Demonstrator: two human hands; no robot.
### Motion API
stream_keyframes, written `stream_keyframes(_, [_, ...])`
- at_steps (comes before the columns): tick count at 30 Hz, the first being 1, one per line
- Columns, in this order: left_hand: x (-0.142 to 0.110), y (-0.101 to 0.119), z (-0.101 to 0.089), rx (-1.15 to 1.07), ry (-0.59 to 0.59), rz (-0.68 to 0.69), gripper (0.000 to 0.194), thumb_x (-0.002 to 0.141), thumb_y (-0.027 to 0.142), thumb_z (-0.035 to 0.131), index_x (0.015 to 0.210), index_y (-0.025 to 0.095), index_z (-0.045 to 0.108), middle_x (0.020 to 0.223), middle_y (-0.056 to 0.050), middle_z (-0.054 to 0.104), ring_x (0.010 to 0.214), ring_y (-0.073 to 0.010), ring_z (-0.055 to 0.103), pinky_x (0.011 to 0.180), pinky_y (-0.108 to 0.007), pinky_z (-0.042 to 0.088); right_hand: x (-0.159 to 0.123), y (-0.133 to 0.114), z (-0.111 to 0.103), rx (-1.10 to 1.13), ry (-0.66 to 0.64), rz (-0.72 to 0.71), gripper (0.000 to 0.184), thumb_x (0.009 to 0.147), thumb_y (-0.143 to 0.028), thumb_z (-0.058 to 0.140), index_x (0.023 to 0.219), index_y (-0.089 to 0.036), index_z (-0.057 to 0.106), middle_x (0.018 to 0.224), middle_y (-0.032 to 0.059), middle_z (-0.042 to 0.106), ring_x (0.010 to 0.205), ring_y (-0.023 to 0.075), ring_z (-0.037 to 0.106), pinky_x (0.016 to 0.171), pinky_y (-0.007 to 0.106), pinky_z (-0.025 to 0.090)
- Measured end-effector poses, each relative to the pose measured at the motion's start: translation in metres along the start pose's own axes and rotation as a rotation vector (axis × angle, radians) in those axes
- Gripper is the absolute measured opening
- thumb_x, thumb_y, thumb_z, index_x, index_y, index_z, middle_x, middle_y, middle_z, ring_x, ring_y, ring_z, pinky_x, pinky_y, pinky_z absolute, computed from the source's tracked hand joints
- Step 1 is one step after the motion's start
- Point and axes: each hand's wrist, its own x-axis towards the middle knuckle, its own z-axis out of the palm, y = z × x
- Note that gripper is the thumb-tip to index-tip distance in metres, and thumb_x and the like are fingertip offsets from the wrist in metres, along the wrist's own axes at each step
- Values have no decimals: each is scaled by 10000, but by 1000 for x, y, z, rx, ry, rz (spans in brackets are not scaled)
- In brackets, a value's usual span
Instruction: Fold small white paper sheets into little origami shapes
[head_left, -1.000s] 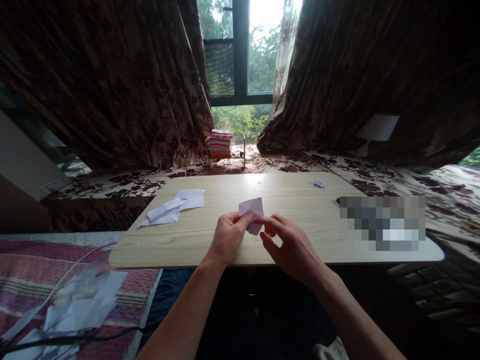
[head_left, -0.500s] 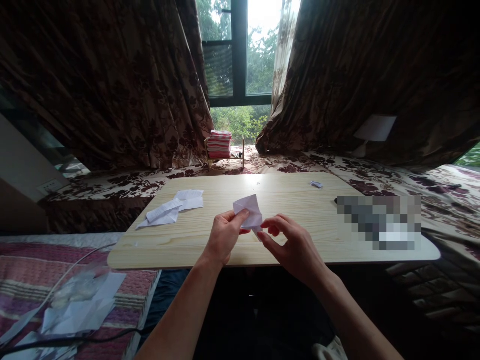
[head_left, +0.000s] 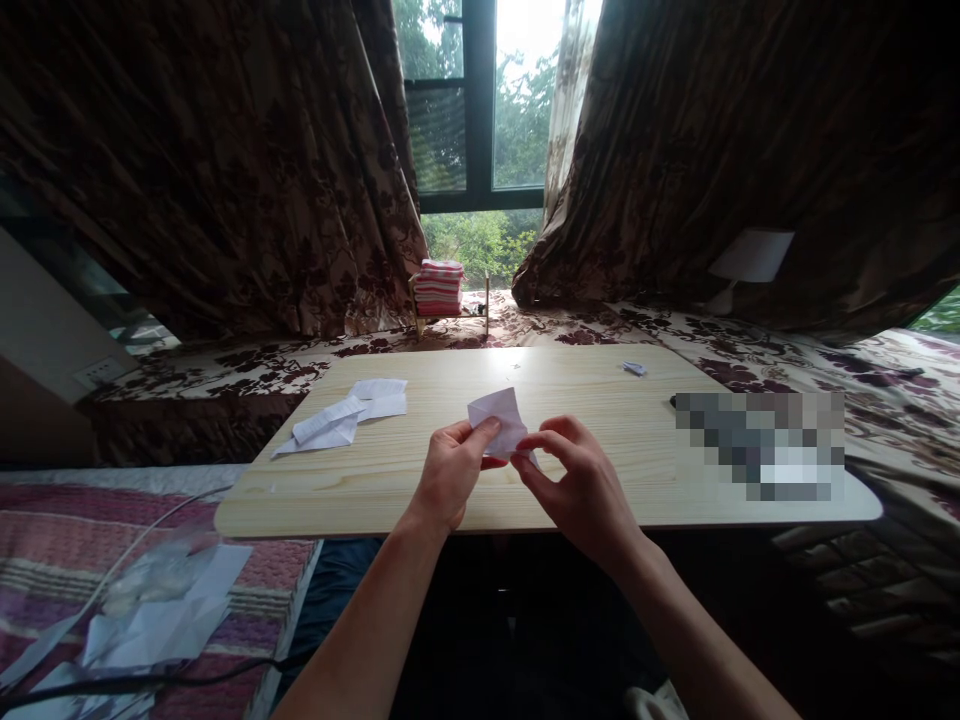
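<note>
A small folded sheet of white paper (head_left: pixel 501 412) is held above the near middle of the pale wooden table (head_left: pixel 450 490). My left hand (head_left: pixel 450 470) grips its left side, thumb on top and fingers underneath. At the paper's lower right corner, my right hand (head_left: pixel 574 470) pinches the edge between thumb and index finger. A little flap of paper shows beside those fingertips. On the table to the left lie several loose paper pieces (head_left: pixel 345 412), one with faint print. A small folded paper piece (head_left: pixel 634 369) rests near the far right edge.
A blurred-out dark object (head_left: pixel 720 430) lies on the table's right side. Beyond the table, a small rack (head_left: pixel 487 305) holds striped folded cloths (head_left: pixel 439 288). More paper sheets (head_left: pixel 165 620), a plastic bag (head_left: pixel 154 580) and cables lie on the bedding at left. A white lamp (head_left: pixel 751 255) stands at right.
My right hand has moved slightly left and closed its thumb and index finger on the paper's lower right corner. The left hand keeps its grip almost unmoved.
</note>
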Motion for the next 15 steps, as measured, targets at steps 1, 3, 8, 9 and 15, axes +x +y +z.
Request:
stream_keyframes(1, [0,0,1,-5,8,-1,230,690,323,679,751,104,703,711,-61,675,652,-139,586,605,-259,506,-1,0,1,-16,43,-39,61,787,-212,615,816,-183,660,850,58,555,791,193,546,716,342,451])
stream_keyframes(3, [2,2,2,-24,24,2,224,683,312,683,753,100,701,699,-57,664,642,-135,575,589,-252,501,-5,-2,3,-48,117,-122,57,791,-172,606,803,-185,660,865,62,540,802,190,534,728,351,445])
stream_keyframes(8, [3,3,3,-131,49,-6,212,658,289,703,754,100,693,688,-46,649,608,-120,557,572,-242,488,-16,-6,5,-58,161,-254,85,779,-120,618,808,-189,657,940,73,516,847,193,519,755,370,434])
stream_keyframes(9, [3,3,3,-143,47,-12,215,654,290,706,756,101,692,684,-44,648,599,-117,555,563,-239,484,-19,-6,6,-52,164,-256,93,776,-114,620,812,-192,658,955,76,512,860,196,516,758,372,435])
stream_keyframes(15, [1,1,3,-188,38,-50,238,633,310,728,748,105,690,649,-21,632,551,-95,528,545,-223,456,-28,-5,13,-47,158,-241,91,779,-141,634,818,-215,671,1001,77,514,900,215,499,775,394,426])
